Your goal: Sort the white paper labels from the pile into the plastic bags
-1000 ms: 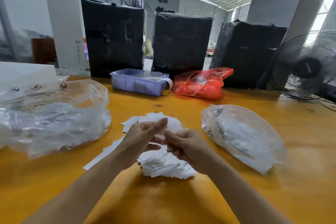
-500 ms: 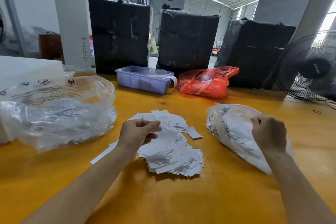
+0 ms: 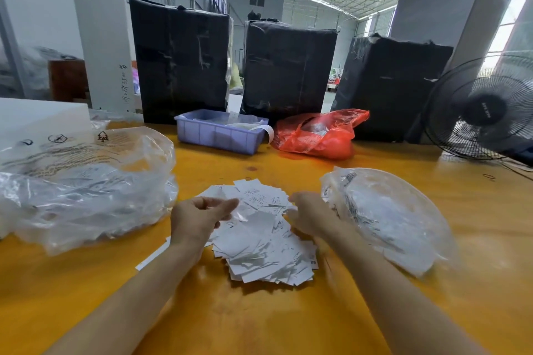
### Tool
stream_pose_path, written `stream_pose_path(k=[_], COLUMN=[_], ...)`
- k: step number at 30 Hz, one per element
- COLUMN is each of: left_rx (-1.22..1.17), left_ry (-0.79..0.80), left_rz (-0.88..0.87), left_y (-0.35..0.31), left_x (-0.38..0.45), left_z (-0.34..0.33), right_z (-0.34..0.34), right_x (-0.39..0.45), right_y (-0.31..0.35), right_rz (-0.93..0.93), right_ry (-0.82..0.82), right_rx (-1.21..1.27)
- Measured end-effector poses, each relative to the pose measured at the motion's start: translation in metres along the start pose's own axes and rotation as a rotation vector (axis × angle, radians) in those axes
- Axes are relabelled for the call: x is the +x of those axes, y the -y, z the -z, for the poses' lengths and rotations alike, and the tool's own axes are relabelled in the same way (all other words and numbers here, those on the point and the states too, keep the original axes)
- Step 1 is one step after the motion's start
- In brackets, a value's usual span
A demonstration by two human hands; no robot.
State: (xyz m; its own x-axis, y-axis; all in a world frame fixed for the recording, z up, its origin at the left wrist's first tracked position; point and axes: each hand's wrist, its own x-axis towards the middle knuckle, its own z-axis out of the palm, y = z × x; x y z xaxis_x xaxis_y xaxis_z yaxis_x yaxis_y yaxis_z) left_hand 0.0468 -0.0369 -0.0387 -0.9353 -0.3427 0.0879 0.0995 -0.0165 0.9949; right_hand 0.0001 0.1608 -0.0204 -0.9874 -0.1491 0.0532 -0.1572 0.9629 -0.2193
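The head view, the only one, looked down on an orange table (image 3: 259, 323) with a pile of white paper labels (image 3: 259, 239) lying at its middle. A large clear plastic bag (image 3: 86, 181) sat just left of the pile, with printed slips visible through it, and a smaller clear bag (image 3: 389, 216) lay just right of it, also holding labels.

The left hand (image 3: 199, 216) hovered over the near-left edge of the pile, its fingers curled toward the thumb; whether it pinched a label could not be told. The right hand (image 3: 308, 213) was blurred, between the pile and the smaller bag, fingers loosely bent and seemingly holding nothing.

Most of the labels lay unsorted, so the job looked well short of done. The step in hand appeared to be picking a label from the pile. The next move would call for separating a single thin slip from its neighbours, reading its print, and choosing the matching bag.

A lilac bin (image 3: 219, 132), a red bag (image 3: 317, 135), and a fan (image 3: 484, 109) stood at the far edge.
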Motion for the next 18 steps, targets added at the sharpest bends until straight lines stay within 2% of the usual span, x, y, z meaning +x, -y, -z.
stream_pose_path(k=[2, 5, 8, 12, 14, 15, 17, 18], left_rx=[0.066, 0.127, 0.124, 0.067, 0.059, 0.077, 0.081, 0.059], left_ry=[0.003, 0.001, -0.021, -0.055, -0.043, -0.031, 0.020, 0.063], left_rz=[-0.028, -0.037, -0.015, -0.032, -0.055, -0.070, -0.085, -0.080], left_y=[0.002, 0.005, 0.005, 0.008, 0.009, 0.009, 0.009, 0.008], left_x=[-0.001, -0.001, -0.001, 0.001, 0.001, 0.000, -0.001, -0.003], left_z=[-0.002, -0.004, -0.004, -0.004, -0.007, -0.008, -0.012, -0.014], right_z=[-0.009, -0.013, -0.016, -0.017, -0.009, -0.004, 0.006, 0.009], right_x=[0.013, 0.024, 0.023, 0.019, 0.012, 0.005, -0.008, -0.014], right_y=[-0.001, -0.002, 0.001, -0.009, -0.014, -0.013, -0.009, -0.005], right_rz=[-0.025, -0.023, 0.056, 0.097, 0.092, 0.065, -0.019, -0.059], right_ry=[0.038, 0.009, -0.003, -0.071, -0.204, -0.306, -0.401, -0.341], right_rx=[-0.056, -0.146, -0.264, -0.156, 0.045, 0.220, 0.736, 1.061])
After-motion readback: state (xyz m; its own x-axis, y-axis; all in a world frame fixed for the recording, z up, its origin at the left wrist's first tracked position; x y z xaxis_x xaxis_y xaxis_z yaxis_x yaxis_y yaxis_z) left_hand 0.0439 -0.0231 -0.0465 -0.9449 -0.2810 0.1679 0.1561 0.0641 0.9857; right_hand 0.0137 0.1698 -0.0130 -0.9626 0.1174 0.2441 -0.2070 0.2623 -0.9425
